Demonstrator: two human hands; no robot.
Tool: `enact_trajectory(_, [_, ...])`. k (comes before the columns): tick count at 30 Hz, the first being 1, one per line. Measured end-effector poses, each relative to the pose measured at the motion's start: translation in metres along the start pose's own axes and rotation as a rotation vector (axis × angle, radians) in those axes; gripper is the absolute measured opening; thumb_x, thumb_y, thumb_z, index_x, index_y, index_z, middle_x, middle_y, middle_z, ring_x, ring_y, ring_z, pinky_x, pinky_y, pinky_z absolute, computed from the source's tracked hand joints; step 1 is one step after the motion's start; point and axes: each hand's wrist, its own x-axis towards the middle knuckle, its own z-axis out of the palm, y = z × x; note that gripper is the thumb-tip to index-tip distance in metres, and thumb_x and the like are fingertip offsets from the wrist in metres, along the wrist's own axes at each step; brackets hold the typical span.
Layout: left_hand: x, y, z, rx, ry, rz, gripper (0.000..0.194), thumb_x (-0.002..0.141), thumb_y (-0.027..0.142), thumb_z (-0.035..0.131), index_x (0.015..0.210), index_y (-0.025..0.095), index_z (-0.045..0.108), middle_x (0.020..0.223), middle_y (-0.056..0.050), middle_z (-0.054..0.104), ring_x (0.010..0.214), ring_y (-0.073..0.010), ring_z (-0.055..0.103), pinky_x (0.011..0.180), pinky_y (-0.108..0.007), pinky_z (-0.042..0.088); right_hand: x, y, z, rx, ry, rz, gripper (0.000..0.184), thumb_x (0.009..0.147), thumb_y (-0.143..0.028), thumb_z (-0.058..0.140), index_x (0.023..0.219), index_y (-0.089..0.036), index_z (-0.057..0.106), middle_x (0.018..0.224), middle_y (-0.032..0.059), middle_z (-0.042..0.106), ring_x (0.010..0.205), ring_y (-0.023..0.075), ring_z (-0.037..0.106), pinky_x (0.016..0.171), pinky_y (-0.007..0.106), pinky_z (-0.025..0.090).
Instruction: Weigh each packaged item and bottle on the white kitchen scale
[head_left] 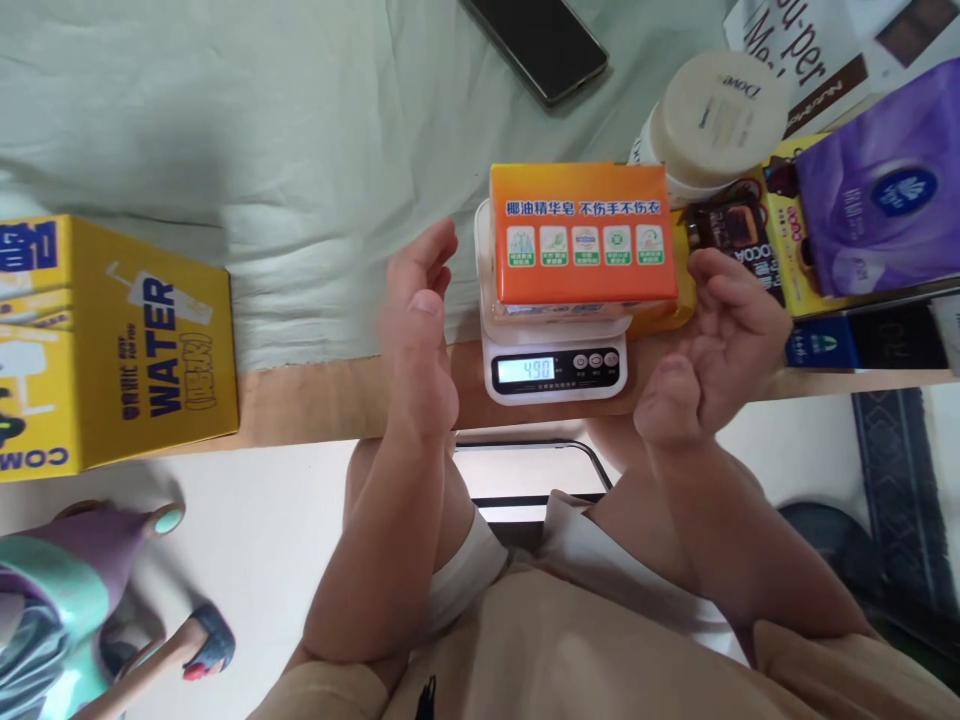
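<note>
An orange soap pack (pixel 583 234) with white Chinese lettering lies on a small white kitchen scale (pixel 557 370), whose lit display reads 490. My left hand (pixel 417 320) hovers just left of the pack, fingers apart and curled loosely, holding nothing. On the pack's right, my right hand (pixel 720 340) is open too, palm turned inward, a little apart from the pack. Both hands flank the scale without touching it.
A yellow "WATER" box (pixel 112 345) stands at the left edge. Behind the scale are a white Dove jar (pixel 716 115), a dark phone (pixel 544 40), a purple tissue pack (pixel 877 205) and a cocoa box (pixel 739 245). A pale green cloth (pixel 300 150) covers the table.
</note>
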Motion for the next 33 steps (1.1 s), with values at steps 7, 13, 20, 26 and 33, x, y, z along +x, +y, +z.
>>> enact_trajectory(7, [-0.001, -0.006, 0.003, -0.057, -0.107, 0.028, 0.050, 0.094, 0.077, 0.062, 0.131, 0.047, 0.076, 0.148, 0.004, 0.070, 0.151, -0.0297, 0.058, 0.131, -0.051, 0.044, -0.002, 0.012, -0.003, 0.013, -0.069, -0.070, 0.057, 0.093, -0.039, 0.058, 0.149, -0.026, 0.057, 0.147, 0.0079, 0.064, 0.142, 0.0264, 0.061, 0.121, 0.057, 0.052])
enact_trajectory(13, [0.004, -0.017, 0.004, 0.037, -0.319, 0.176, 0.064, 0.098, 0.068, 0.063, 0.157, 0.050, 0.048, 0.171, 0.005, 0.048, 0.167, -0.0323, 0.036, 0.139, -0.055, 0.034, -0.003, 0.002, 0.000, 0.028, -0.054, 0.033, 0.053, 0.095, -0.040, 0.059, 0.146, -0.025, 0.059, 0.147, 0.0118, 0.063, 0.143, 0.0308, 0.061, 0.124, 0.061, 0.049])
enact_trajectory(20, [0.024, -0.010, 0.004, 0.231, -0.432, 0.214, 0.091, 0.090, 0.072, 0.070, 0.165, 0.038, 0.031, 0.179, -0.006, 0.034, 0.170, -0.0358, 0.028, 0.141, -0.057, 0.029, -0.003, 0.000, 0.004, 0.047, -0.045, 0.139, 0.050, 0.098, -0.047, 0.060, 0.146, -0.035, 0.057, 0.147, 0.0052, 0.061, 0.143, 0.0278, 0.060, 0.128, 0.060, 0.047])
enact_trajectory(26, [0.035, -0.014, 0.004, 0.277, -0.478, 0.227, 0.103, 0.085, 0.070, 0.076, 0.167, 0.033, 0.025, 0.176, -0.011, 0.038, 0.166, -0.0352, 0.036, 0.140, -0.055, 0.032, 0.001, -0.001, 0.008, 0.039, -0.072, 0.113, 0.052, 0.097, -0.048, 0.059, 0.147, -0.038, 0.054, 0.147, 0.0039, 0.061, 0.142, 0.0264, 0.060, 0.127, 0.058, 0.049])
enact_trajectory(33, [0.043, -0.018, 0.005, 0.324, -0.469, 0.235, 0.114, 0.081, 0.073, 0.080, 0.168, 0.026, 0.023, 0.174, -0.017, 0.040, 0.165, -0.0361, 0.037, 0.139, -0.056, 0.030, 0.009, 0.003, 0.013, 0.083, -0.023, 0.052, 0.051, 0.098, -0.044, 0.060, 0.147, -0.034, 0.055, 0.144, 0.0072, 0.062, 0.140, 0.0256, 0.062, 0.124, 0.054, 0.053])
